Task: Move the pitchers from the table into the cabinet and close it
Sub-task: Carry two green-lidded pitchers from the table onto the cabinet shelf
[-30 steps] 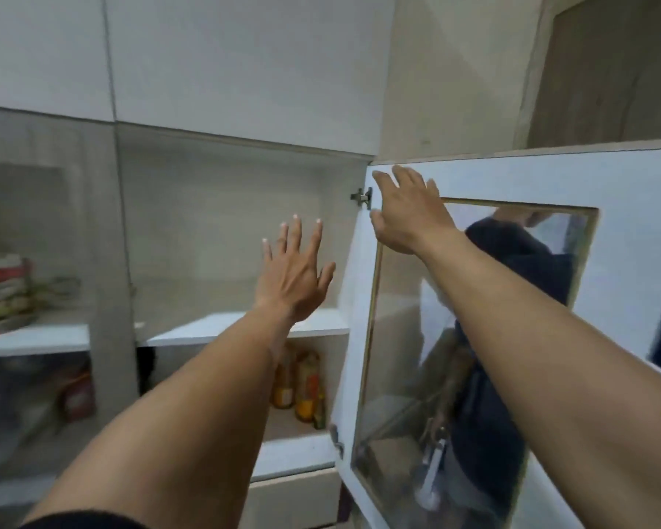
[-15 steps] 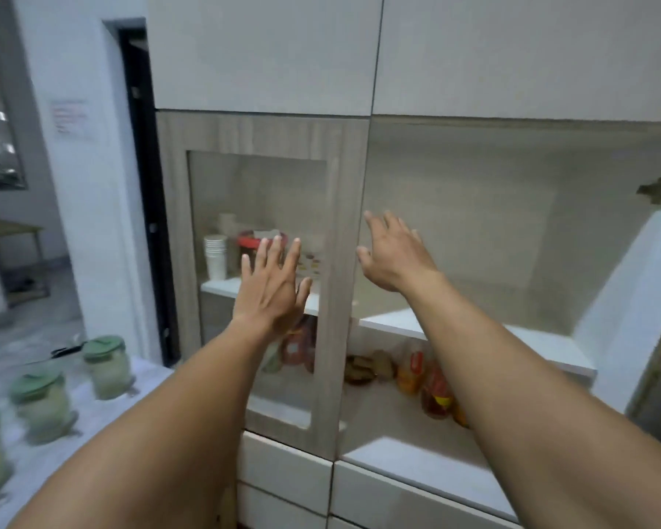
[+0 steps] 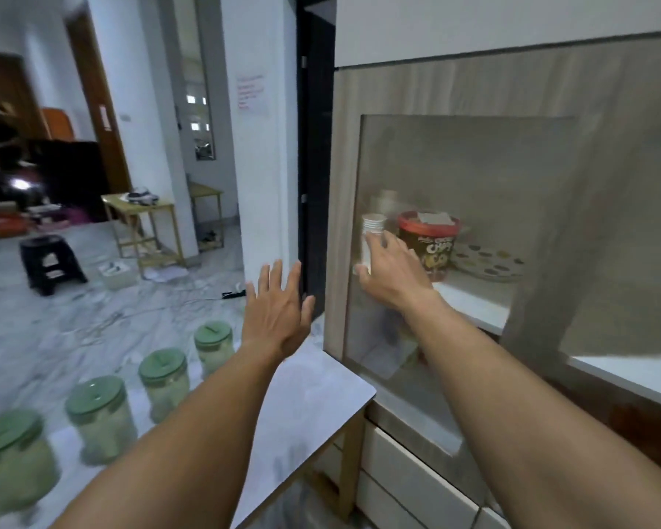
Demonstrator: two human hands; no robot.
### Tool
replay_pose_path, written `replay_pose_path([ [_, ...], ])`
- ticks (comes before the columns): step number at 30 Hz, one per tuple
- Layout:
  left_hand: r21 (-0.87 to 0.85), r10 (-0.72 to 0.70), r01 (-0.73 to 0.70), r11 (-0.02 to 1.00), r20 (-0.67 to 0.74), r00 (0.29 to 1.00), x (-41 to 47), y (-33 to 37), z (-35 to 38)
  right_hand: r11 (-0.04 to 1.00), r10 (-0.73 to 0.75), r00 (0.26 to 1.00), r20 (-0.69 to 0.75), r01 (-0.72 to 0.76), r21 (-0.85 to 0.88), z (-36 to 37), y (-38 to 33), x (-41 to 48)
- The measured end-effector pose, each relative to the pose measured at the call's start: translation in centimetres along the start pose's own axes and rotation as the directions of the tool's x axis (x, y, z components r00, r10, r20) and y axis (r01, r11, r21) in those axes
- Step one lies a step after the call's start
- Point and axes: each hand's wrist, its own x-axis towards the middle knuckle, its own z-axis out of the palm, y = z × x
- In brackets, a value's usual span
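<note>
Several clear pitchers with green lids stand in a row on the white table (image 3: 321,391) at lower left: the farthest pitcher (image 3: 213,347), a middle pitcher (image 3: 164,381), a nearer pitcher (image 3: 100,418) and a blurred nearest pitcher (image 3: 10,458). My left hand (image 3: 279,311) is raised above the table's far end, fingers spread, holding nothing. My right hand (image 3: 388,274) is open too, in front of the glass door of the wooden cabinet (image 3: 455,89). The open compartment of the cabinet shows only at the right edge.
Behind the glass stand a stack of paper cups (image 3: 373,238), a red-lidded snack tub (image 3: 430,244) and a dotted plate (image 3: 489,261). White drawers (image 3: 409,463) lie below. To the left are a marble floor, a black stool (image 3: 50,261) and a wooden side table (image 3: 146,227).
My view has swung left from the open cabinet compartment toward the table and pitchers. My right hand left the open door's top edge; both open hands moved left with the view.
</note>
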Motion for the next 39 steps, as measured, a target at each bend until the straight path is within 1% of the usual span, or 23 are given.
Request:
replay_pose_path([
  [5,-0.022,-0.142,0.143,0.990,0.033,0.989,1.1,-5.5,4.7,0.996,-0.082,0.992,0.096,0.077,0.055,8.0,-2.1,5.5],
  [9,-0.059,-0.272,0.275,0.959,0.062,0.960,2.4,-9.3,9.6,0.985,-0.141,0.974,0.177,0.121,0.120,14.6,-2.9,9.8],
  [13,-0.108,-0.415,0.427,0.898,0.117,0.902,3.2,-11.7,14.5,0.971,-0.203,0.939,0.279,0.157,0.178,21.4,-3.1,13.8],
  [16,-0.175,-0.536,0.545,0.820,0.102,0.838,4.3,-13.1,17.8,0.958,-0.240,0.920,0.309,0.174,0.227,26.0,-3.4,16.7],
  [17,-0.208,-0.586,0.590,0.780,0.091,0.805,4.8,-13.4,18.9,0.952,-0.256,0.911,0.322,0.180,0.249,27.7,-3.5,17.7],
  [18,-0.248,-0.651,0.648,0.720,0.082,0.755,5.1,-13.5,19.9,0.945,-0.271,0.902,0.337,0.184,0.269,29.4,-3.6,18.5],
  [20,-0.354,-0.796,0.766,0.536,0.089,0.598,5.4,-13.7,22.4,0.935,-0.285,0.881,0.376,0.169,0.312,32.9,-3.7,19.8],
  [22,-0.452,-0.886,0.818,0.356,0.113,0.449,5.3,-14.2,24.8,0.926,-0.270,0.871,0.409,0.120,0.357,36.1,-3.8,20.6],
  [23,-0.477,-0.911,0.829,0.292,0.126,0.393,5.3,-14.7,26.1,0.922,-0.255,0.869,0.423,0.087,0.376,37.7,-3.9,20.9],
  [26,-0.503,-0.951,0.852,0.147,0.165,0.262,5.4,-16.0,29.4,0.907,-0.203,0.862,0.464,-0.013,0.420,41.6,-4.0,21.6],
  [27,-0.501,-0.957,0.859,0.107,0.182,0.226,5.4,-16.5,30.5,0.903,-0.192,0.858,0.477,-0.037,0.429,42.9,-4.1,21.8],
  [28,-0.498,-0.959,0.863,0.083,0.194,0.205,5.6,-16.8,31.1,0.899,-0.179,0.858,0.482,-0.056,0.435,44.0,-4.1,21.9],
  [31,-0.521,-0.965,0.853,0.046,0.196,0.172,5.8,-18.1,33.1,0.874,-0.123,0.864,0.488,-0.138,0.466,46.7,-4.4,22.0],
  [34,-0.537,-0.971,0.843,0.033,0.182,0.153,6.2,-19.4,34.3,0.803,-0.006,0.855,0.518,-0.305,0.511,48.5,-5.0,22.0],
  [36,-0.545,-0.972,0.837,0.038,0.174,0.157,6.7,-19.7,34.7,0.733,0.046,0.829,0.557,-0.407,0.545,49.4,-5.4,22.0],
  [39,-0.543,-0.967,0.838,0.062,0.174,0.184,7.7,-20.1,35.0,0.652,0.059,0.784,0.618,-0.499,0.571,50.5,-5.7,22.3],
])
